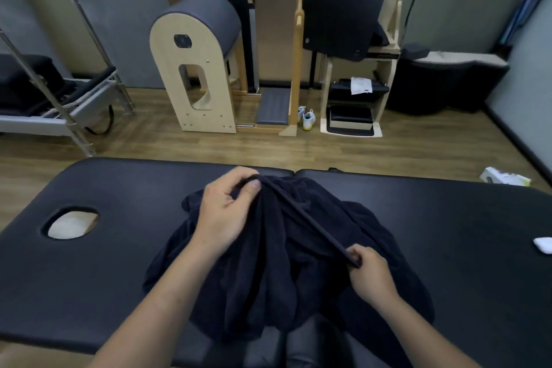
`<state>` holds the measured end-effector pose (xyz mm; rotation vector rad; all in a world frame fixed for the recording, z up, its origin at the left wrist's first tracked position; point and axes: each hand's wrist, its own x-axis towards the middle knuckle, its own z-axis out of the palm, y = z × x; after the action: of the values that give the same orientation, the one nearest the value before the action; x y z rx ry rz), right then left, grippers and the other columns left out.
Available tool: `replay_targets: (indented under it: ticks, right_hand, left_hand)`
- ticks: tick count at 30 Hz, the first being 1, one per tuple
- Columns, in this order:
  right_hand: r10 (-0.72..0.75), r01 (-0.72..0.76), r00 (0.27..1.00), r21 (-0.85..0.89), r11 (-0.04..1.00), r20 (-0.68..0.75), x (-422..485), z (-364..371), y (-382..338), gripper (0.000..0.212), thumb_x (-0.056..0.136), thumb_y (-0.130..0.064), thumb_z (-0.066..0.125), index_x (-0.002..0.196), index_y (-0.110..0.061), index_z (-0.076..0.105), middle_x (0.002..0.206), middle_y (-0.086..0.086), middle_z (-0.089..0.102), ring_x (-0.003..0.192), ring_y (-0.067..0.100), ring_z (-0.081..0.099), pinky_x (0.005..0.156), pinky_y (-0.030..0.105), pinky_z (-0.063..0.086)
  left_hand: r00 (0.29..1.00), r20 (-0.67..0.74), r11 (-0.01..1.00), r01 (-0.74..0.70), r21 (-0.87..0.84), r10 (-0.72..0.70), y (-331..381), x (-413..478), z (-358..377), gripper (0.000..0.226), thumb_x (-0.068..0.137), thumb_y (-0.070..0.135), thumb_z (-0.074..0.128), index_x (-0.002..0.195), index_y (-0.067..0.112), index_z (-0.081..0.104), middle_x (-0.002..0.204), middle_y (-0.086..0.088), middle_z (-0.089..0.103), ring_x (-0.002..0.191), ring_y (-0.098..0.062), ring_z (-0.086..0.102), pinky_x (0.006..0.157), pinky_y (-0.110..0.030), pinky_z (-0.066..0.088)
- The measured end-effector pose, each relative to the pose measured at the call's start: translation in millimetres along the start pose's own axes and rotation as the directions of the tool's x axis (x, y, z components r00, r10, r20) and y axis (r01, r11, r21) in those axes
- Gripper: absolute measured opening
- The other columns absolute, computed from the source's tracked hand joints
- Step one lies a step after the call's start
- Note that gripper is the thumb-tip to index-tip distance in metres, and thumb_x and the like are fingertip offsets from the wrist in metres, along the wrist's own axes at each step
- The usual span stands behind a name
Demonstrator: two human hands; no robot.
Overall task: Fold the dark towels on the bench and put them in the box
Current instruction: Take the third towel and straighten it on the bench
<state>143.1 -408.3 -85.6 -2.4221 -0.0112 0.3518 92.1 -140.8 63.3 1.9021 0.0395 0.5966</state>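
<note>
A dark navy towel (268, 263) lies bunched in the middle of the black padded bench (433, 218). Its near part hangs over the bench's front edge. My left hand (227, 212) pinches the towel's hem at the far end, near the bench's back edge. My right hand (370, 272) pinches the same hem closer to me, so the hem runs taut as a straight diagonal ridge between both hands. No box for the towels is clearly visible.
The bench has an oval face hole (71, 222) at the left. A small white object (543, 243) lies at its right edge. Beyond the bench are a wooden floor, a wooden barrel apparatus (197, 68), white shoes (307, 119) and a white carton (504, 177).
</note>
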Motion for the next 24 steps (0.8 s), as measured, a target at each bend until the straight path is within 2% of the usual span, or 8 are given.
replay_targets:
  ticks: [3,6,10,12,15,19,22,24]
  right_hand:
    - [0.121,-0.113,0.991,-0.151,0.982,0.049,17.3,-22.7,13.3,0.032,0.084,-0.004,0.05,0.076,-0.035,0.059,0.085,-0.008,0.066,0.077,0.016,0.062,0.068,0.035,0.055]
    - [0.196,-0.182,0.98,-0.249,0.951,0.031,34.6,-48.5,17.4,0.023,0.089,-0.017,0.047,0.094,-0.033,0.064,0.097,-0.005,0.066,0.086,0.019,0.062,0.074,0.034,0.055]
    - [0.229,-0.214,0.973,-0.259,0.942,0.028,60.7,-82.6,-6.7,0.021,0.089,-0.016,0.043,0.095,-0.02,0.063,0.091,0.008,0.071,0.067,0.028,0.071,0.06,0.038,0.061]
    - [0.167,-0.15,0.986,-0.327,0.933,0.024,72.4,-120.6,-37.0,0.023,0.093,-0.012,0.042,0.105,-0.022,0.059,0.1,0.011,0.068,0.063,0.026,0.071,0.054,0.033,0.056]
    - [-0.168,0.021,0.954,-0.503,0.864,-0.248,91.3,-228.4,-109.5,0.026,0.094,-0.011,0.046,0.114,-0.016,0.063,0.109,0.021,0.068,0.082,0.034,0.066,0.072,0.036,0.055]
    - [-0.298,0.327,0.73,-0.069,0.943,-0.615,89.7,-384.0,-237.6,0.038,0.086,0.008,0.046,0.11,-0.013,0.065,0.102,0.023,0.068,0.063,0.031,0.073,0.056,0.033,0.059]
    - [-0.195,0.572,0.718,0.406,0.713,-0.669,74.5,-427.5,-308.2,0.033,0.093,0.011,0.032,0.09,-0.009,0.058,0.104,0.025,0.061,0.049,0.02,0.071,0.049,0.03,0.06]
    - [-0.362,0.643,0.624,0.192,0.742,-0.692,64.6,-429.6,-323.9,0.02,0.095,0.001,0.05,0.084,-0.012,0.06,0.106,0.02,0.064,0.071,0.023,0.076,0.07,0.034,0.063]
  left_hand:
    - [0.991,-0.136,0.999,-0.014,-0.036,0.009,4.3,25.4,-19.2,0.032,0.09,0.015,0.059,0.081,0.045,0.067,0.078,0.022,0.066,0.076,0.005,0.056,0.074,-0.015,0.045]
    - [0.974,-0.211,0.997,-0.078,0.013,0.079,15.0,56.0,-40.9,0.023,0.095,0.002,0.059,0.089,0.023,0.067,0.078,0.014,0.064,0.074,0.005,0.055,0.07,-0.014,0.043]
    - [0.957,-0.255,0.987,-0.109,0.119,0.137,15.2,83.6,-59.8,0.013,0.095,0.004,0.059,0.093,0.013,0.069,0.08,0.004,0.064,0.074,-0.006,0.055,0.068,-0.025,0.044]
    - [0.944,-0.314,0.991,-0.061,0.119,0.096,9.6,101.8,-72.4,0.013,0.094,0.005,0.059,0.09,0.014,0.068,0.078,0.001,0.063,0.074,-0.012,0.054,0.067,-0.029,0.043]
    - [0.935,-0.347,0.995,-0.036,0.095,0.067,22.9,138.7,-94.8,0.028,0.095,0.005,0.058,0.079,0.027,0.066,0.068,0.017,0.063,0.071,-0.006,0.052,0.067,-0.023,0.041]
    - [0.904,-0.409,0.99,-0.139,-0.014,0.121,94.7,208.9,-118.0,0.032,0.096,0.011,0.057,0.073,0.031,0.064,0.072,0.011,0.06,0.068,-0.003,0.053,0.069,-0.025,0.042]
    - [0.894,-0.449,0.942,-0.162,-0.295,0.013,153.7,254.8,-124.0,0.028,0.101,0.018,0.047,0.076,0.026,0.057,0.075,0.003,0.055,0.071,-0.018,0.048,0.063,-0.032,0.039]
    - [0.907,-0.412,0.921,-0.088,-0.379,-0.083,166.7,270.9,-123.5,0.023,0.101,0.018,0.041,0.081,0.021,0.053,0.081,-0.005,0.052,0.074,-0.02,0.047,0.067,-0.034,0.037]
